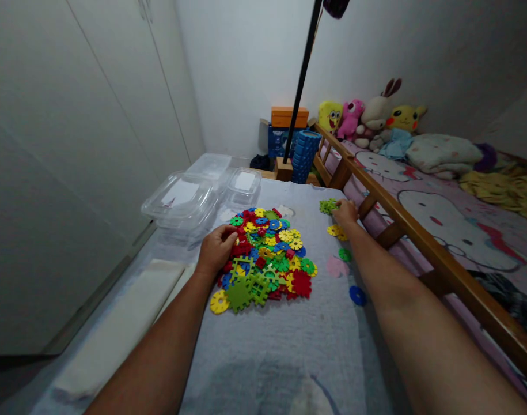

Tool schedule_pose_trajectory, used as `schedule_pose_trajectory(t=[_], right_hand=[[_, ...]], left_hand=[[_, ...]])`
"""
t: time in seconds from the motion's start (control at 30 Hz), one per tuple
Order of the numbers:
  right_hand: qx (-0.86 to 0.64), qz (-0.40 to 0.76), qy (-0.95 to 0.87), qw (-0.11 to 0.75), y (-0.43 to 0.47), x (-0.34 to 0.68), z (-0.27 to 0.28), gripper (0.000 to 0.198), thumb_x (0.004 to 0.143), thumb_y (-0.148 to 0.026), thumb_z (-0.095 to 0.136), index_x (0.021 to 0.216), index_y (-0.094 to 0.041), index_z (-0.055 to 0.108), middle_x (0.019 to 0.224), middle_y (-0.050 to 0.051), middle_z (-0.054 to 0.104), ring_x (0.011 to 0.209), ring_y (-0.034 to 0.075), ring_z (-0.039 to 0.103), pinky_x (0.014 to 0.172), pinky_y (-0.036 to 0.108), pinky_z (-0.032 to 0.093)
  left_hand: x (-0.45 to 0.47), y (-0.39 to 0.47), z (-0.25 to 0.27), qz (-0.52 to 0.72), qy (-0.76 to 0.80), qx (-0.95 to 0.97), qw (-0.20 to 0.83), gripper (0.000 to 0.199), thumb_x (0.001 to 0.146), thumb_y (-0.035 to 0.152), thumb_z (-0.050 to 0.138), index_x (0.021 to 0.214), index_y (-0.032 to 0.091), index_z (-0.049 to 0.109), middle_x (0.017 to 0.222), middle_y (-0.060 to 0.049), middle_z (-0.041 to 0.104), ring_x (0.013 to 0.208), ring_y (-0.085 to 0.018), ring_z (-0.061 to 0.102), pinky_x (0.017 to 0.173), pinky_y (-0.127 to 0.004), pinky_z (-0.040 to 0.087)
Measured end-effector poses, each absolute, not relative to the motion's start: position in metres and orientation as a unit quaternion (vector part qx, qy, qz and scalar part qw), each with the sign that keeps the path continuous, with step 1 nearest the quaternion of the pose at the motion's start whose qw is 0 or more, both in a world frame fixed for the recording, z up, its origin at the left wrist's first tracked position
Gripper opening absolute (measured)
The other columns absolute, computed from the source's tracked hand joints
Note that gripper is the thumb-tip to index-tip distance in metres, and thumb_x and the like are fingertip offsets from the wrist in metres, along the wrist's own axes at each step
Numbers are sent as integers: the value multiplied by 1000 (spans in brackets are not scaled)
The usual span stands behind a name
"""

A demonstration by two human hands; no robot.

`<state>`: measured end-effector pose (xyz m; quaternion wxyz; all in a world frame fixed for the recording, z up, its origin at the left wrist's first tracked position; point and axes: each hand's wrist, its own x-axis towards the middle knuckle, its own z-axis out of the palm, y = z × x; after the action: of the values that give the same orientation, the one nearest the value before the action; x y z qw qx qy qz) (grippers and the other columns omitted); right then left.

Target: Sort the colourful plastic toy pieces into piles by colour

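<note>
A heap of plastic interlocking building pieces (267, 248) in red, yellow, green and blue lies on the cloth-covered surface (263, 346). At the heap's left edge is my left hand (217, 248), its fingers curled together against the pieces; what they hold, if anything, is hidden. My right hand (347, 213) reaches to the far right and pinches a green building piece (328, 206) in a small green group there. Nearer to me on that side lie yellow discs (336, 231), a green disc (344, 254) and a blue disc (357, 295).
Clear plastic containers (181, 202) with lids stand at the back left. A folded cream cloth (120, 323) lies at the left. A wooden bed rail (401, 213) runs along the right. Behind stand a black pole (302, 80) and a blue foam roller (305, 157).
</note>
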<state>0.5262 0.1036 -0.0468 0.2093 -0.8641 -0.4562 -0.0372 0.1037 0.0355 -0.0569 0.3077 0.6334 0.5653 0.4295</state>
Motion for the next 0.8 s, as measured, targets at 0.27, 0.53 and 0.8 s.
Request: schedule_pose_trajectory(t=[0.27,0.53,0.8], right_hand=[[-872,1,-455,181,106,534,-62,37,86,-28,69,123,-21,72,130,16,67,117,32,63,98,46,50],[-844,-12,-496,205,107,529,-60,41,85,-13,59,124,-11,72,125,21,67,110,28,65,99,37,47],[-817,10,-516,255,106,514,-43,44,77,-8,61,119,-12,72,120,17,72,111,27,65,101,39,48]], left_hand=[[102,36,-58,420,574,637,297,35,78,49,57,91,21,72,96,-5,77,90,-24,69,88,-35,52],[102,37,-59,427,566,638,299,33,79,47,57,93,21,73,95,-5,77,89,-23,69,87,-34,52],[102,36,-59,425,567,636,305,34,79,48,57,93,20,72,97,-5,77,90,-23,69,89,-34,52]])
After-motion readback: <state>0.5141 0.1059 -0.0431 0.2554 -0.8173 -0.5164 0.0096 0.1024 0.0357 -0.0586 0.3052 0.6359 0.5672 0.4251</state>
